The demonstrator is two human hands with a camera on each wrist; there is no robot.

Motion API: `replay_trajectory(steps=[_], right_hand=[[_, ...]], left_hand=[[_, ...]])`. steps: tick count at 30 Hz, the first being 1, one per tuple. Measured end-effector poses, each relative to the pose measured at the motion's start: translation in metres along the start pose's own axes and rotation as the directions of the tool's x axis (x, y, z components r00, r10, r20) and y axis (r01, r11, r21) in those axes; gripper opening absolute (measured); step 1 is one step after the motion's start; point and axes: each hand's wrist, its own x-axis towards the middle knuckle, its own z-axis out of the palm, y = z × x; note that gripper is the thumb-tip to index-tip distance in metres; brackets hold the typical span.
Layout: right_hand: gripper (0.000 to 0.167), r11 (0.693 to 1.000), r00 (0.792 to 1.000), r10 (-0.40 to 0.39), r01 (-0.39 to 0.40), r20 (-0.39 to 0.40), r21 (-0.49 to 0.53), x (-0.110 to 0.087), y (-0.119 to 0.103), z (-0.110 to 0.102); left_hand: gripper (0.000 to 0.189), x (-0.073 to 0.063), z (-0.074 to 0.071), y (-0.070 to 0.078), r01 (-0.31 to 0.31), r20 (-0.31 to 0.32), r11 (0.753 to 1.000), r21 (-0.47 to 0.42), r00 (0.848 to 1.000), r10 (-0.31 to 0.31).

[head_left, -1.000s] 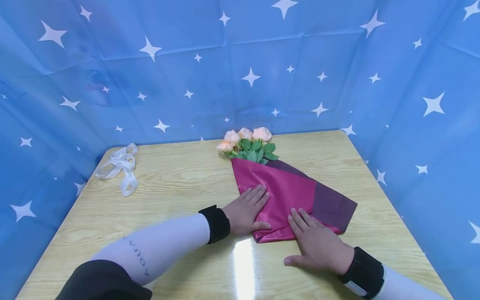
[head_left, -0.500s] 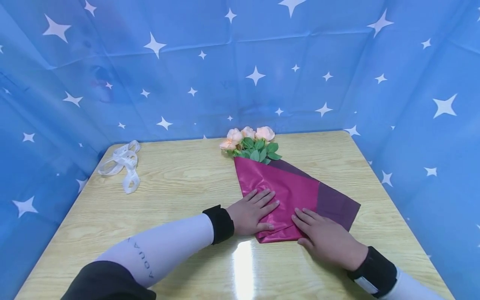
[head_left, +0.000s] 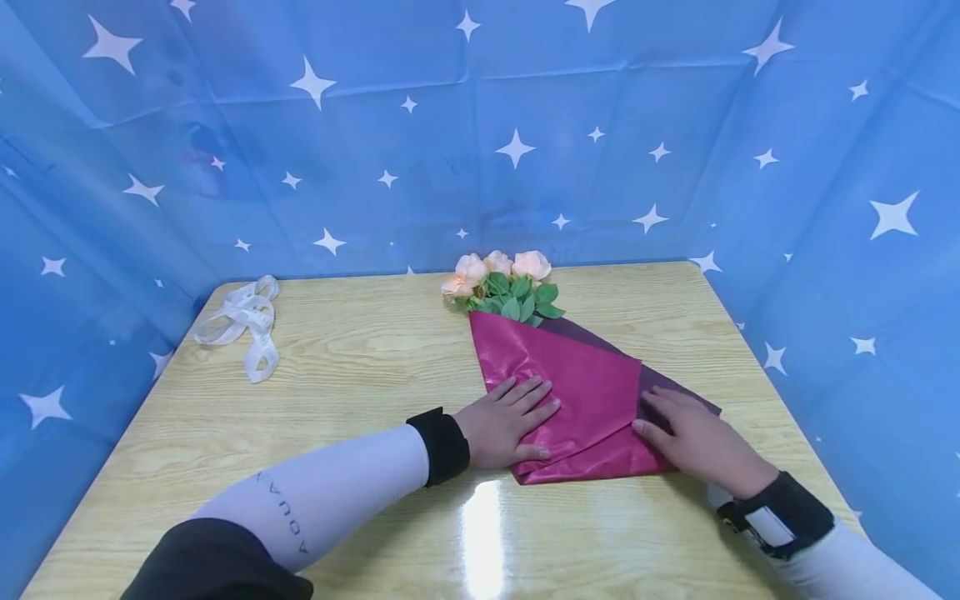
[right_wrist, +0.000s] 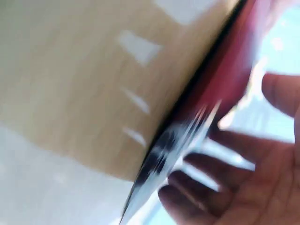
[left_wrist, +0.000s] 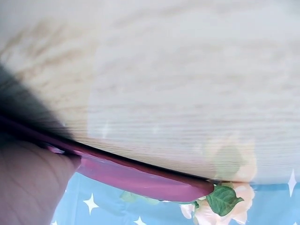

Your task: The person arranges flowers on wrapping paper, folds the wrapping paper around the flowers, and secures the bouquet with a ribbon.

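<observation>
A bunch of pale peach roses (head_left: 495, 271) with green leaves lies at the far side of the table, its lower part covered by magenta wrapping paper (head_left: 592, 367). My left hand (head_left: 501, 427) lies flat on the paper's left part, fingers spread. In the left wrist view, the hand (left_wrist: 33, 180) rests at the folded paper edge (left_wrist: 140, 178). Above the dark purple side of the paper (head_left: 611, 346), on the right, is my right hand (head_left: 697, 437), fingers slightly bent. The right wrist view is blurred; there the fingers (right_wrist: 206, 183) are spread beside the paper.
A loose white ribbon (head_left: 251, 321) lies in loops at the table's far left corner. Blue cloth with white stars (head_left: 420, 150) hangs behind and along both sides of the wooden table (head_left: 360, 333).
My right hand has moved right, from the magenta front fold to the dark purple side. More magenta now shows along the front edge. The left hand has slid slightly right on the paper.
</observation>
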Motion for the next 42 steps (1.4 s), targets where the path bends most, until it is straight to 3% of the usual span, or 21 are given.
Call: replay_trajectory(steps=[3,7,11,16,18,20,22,23,24,26,28,29,30,32,34,37,38,39,41,42], right_hand=[[0.059,0.994,0.993,0.112,-0.112,-0.037,0.002,0.010,0.022,-0.010],[0.044,0.981,0.981,0.193,-0.193,0.017,0.011,0.018,0.044,-0.022],[0.041,0.969,0.965,0.229,-0.239,0.129,0.066,0.021,0.055,-0.028],[0.025,0.959,0.962,0.227,-0.247,0.151,0.136,0.022,0.061,-0.026],[0.025,0.938,0.959,0.240,-0.268,0.148,0.220,0.020,0.063,-0.026],[0.037,0.886,0.952,0.253,-0.300,0.174,0.353,0.016,0.064,-0.025],[0.059,0.780,0.943,0.260,-0.332,0.207,0.531,0.010,0.064,-0.024],[0.063,0.685,0.939,0.256,-0.345,0.231,0.642,0.005,0.063,-0.023],[0.062,0.553,0.934,0.244,-0.356,0.262,0.753,0.000,0.062,-0.021],[0.050,0.231,0.936,0.175,-0.340,0.305,0.911,-0.012,0.057,-0.016],[0.032,-0.102,0.939,0.089,-0.322,0.331,0.941,-0.023,0.049,-0.011],[0.025,-0.240,0.940,0.035,-0.322,0.339,0.916,-0.028,0.045,-0.008],[0.025,-0.332,0.939,-0.019,-0.330,0.344,0.884,-0.033,0.041,-0.005],[0.028,-0.445,0.938,-0.123,-0.345,0.325,0.827,-0.039,0.030,0.002],[0.033,-0.538,0.940,-0.182,-0.341,0.289,0.771,-0.043,0.018,0.010],[0.036,-0.658,0.961,-0.165,-0.275,0.223,0.701,-0.045,-0.010,0.026],[0.036,-0.677,0.970,-0.121,-0.237,0.212,0.697,-0.045,-0.022,0.032],[0.036,-0.676,0.976,-0.064,-0.197,0.210,0.710,-0.044,-0.035,0.038],[0.037,-0.639,0.970,0.077,-0.129,0.230,0.759,-0.039,-0.061,0.047],[0.038,-0.604,0.955,0.159,-0.106,0.251,0.790,-0.035,-0.074,0.051]], left_hand=[[0.079,0.000,-0.001,0.001,0.001,0.004,1.000,0.008,1.000,-0.001],[0.080,-0.001,-0.002,0.002,0.000,0.009,1.000,0.010,1.000,0.000],[0.080,-0.001,-0.003,0.003,-0.001,0.011,1.000,0.008,1.000,0.001],[0.080,0.000,-0.002,0.002,-0.003,0.008,1.000,0.011,1.000,0.003],[0.080,0.000,-0.002,0.002,0.000,0.007,1.000,0.013,1.000,0.000],[0.079,0.000,-0.002,0.002,0.003,0.006,1.000,0.013,1.000,-0.003],[0.079,0.000,-0.002,0.002,0.003,0.002,1.000,0.014,1.000,-0.003],[0.079,0.000,-0.002,0.002,0.002,0.002,1.000,0.015,1.000,-0.002],[0.079,0.000,-0.002,0.002,0.000,-0.001,1.000,0.013,1.000,0.000],[0.079,0.000,-0.002,0.003,-0.003,-0.005,1.000,0.011,1.000,0.003],[0.079,0.000,-0.001,0.002,-0.007,-0.008,1.000,0.007,1.000,0.008],[0.079,0.001,-0.002,0.002,-0.008,-0.010,1.000,0.007,1.000,0.008],[0.079,0.001,-0.002,0.002,-0.007,-0.012,1.000,0.006,1.000,0.007],[0.080,0.001,-0.002,0.001,-0.007,-0.010,1.000,0.010,1.000,0.007],[0.080,0.001,-0.003,0.001,-0.005,-0.007,1.000,0.010,1.000,0.005],[0.080,0.001,-0.003,0.000,-0.004,-0.004,1.000,0.014,1.000,0.004],[0.080,0.001,-0.003,0.000,-0.004,-0.003,1.000,0.015,1.000,0.004],[0.080,0.000,-0.003,0.000,-0.003,-0.003,1.000,0.016,1.000,0.003],[0.081,0.000,-0.002,0.000,0.001,-0.004,1.000,0.021,1.000,-0.001],[0.082,0.000,-0.002,0.000,0.004,-0.006,1.000,0.022,1.000,-0.004]])
